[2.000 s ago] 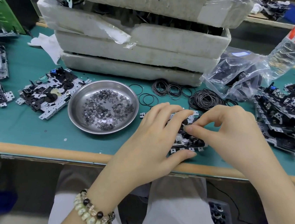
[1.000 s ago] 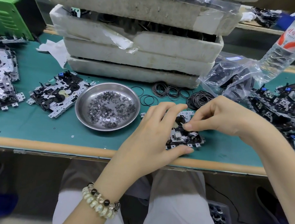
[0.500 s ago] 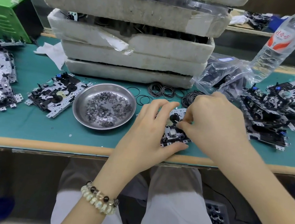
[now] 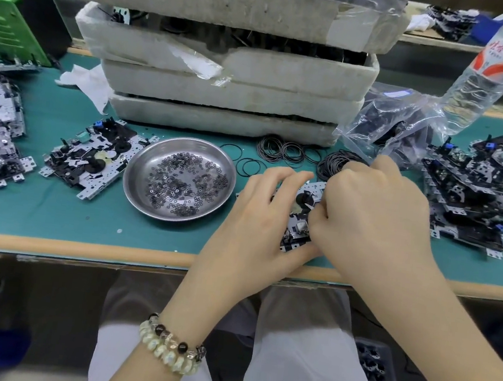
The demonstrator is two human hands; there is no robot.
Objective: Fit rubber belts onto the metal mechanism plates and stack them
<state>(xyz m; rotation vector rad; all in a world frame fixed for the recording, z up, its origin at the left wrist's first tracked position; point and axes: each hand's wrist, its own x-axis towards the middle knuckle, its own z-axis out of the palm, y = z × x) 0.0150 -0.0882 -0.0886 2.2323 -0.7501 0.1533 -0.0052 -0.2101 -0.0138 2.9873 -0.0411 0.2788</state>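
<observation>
I see the L hand (image 4: 259,222) gripping a small silver-and-black metal mechanism plate (image 4: 302,218) near the front edge of the teal bench mat (image 4: 53,214), thumb on its near edge, fingers bent over the far side. The R hand (image 4: 375,223) is on the plate's right part, fingers curled tight; can't tell what they pinch. Loose black rubber belts (image 4: 329,166) lie just beyond.

Palm down, left hand (image 4: 259,222) spreads fingers (image 4: 295,182), thumb clamping; right hand (image 4: 375,217) knuckles up, fingers curled, perhaps pinching.
</observation>
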